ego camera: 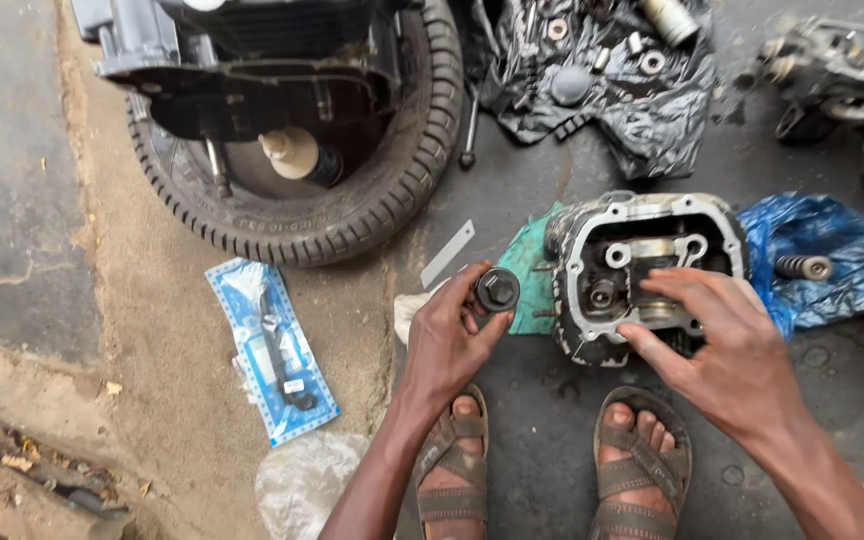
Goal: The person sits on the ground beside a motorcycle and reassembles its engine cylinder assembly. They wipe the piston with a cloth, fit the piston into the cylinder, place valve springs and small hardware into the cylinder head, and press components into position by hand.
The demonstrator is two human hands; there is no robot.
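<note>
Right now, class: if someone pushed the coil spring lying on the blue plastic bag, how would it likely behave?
The coil spring lies on its side, so its round form would probably roll. The crumpled blue plastic bag beneath may catch it in its folds. It looks like metal, so likely stiff and heavy for its size.

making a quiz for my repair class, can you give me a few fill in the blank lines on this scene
1. The left hand holds a small round black ____ with a bolt head in its middle.
2. The right hand rests on the metal engine part, which sits on a ____ cloth.
3. A spring lies on the ____ plastic bag.
4. At the top left an engine block sits inside a ____.

Missing words: cap; green; blue; tyre
</note>
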